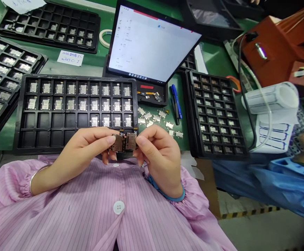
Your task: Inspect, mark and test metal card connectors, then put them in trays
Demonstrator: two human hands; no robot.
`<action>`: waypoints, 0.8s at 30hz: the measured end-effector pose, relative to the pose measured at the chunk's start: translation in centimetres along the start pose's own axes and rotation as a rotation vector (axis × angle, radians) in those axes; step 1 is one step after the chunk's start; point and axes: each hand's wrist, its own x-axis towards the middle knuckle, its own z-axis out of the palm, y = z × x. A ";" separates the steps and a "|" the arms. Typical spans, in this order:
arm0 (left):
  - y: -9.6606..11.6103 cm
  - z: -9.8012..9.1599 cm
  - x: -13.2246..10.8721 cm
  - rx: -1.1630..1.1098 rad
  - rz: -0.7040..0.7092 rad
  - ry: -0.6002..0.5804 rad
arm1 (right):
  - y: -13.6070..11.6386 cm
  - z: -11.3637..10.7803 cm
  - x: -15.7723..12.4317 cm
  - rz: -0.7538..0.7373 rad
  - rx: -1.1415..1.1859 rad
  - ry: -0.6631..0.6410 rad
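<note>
Two small circuit boards with metal shields are held side by side over the near edge of the black tray. My left hand (94,144) pinches the left circuit board (118,142) between thumb and fingers. The right circuit board (131,141) is pinched by my right hand (157,150); whether the two boards touch or join, I cannot tell. Behind my hands lies the black compartment tray (76,77), with similar boards in its two far rows and in the right part of the third. Several loose metal-shielded pieces (156,118) are scattered right of the tray.
A tilted laptop screen (152,42) stands behind the tray. A blue pen (176,101) and black tweezers (175,109) lie near the loose pieces. More filled trays stand left (4,76) and right (216,115). Tape (102,38), a handwritten label (70,58) and an orange box (277,52) are farther off.
</note>
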 end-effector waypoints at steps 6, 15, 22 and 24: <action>-0.3 -0.3 0.1 -0.037 -0.001 -0.024 | 0.3 0.0 0.1 -0.009 0.054 -0.019; -0.3 -0.3 0.2 -0.042 -0.009 -0.031 | 0.4 0.0 0.2 -0.016 0.074 -0.031; -0.4 -0.4 0.5 0.016 0.002 -0.023 | 0.5 -0.1 0.3 -0.107 -0.010 -0.008; -0.5 -0.5 0.5 0.025 0.005 -0.022 | 0.4 -0.1 0.3 -0.116 -0.018 -0.004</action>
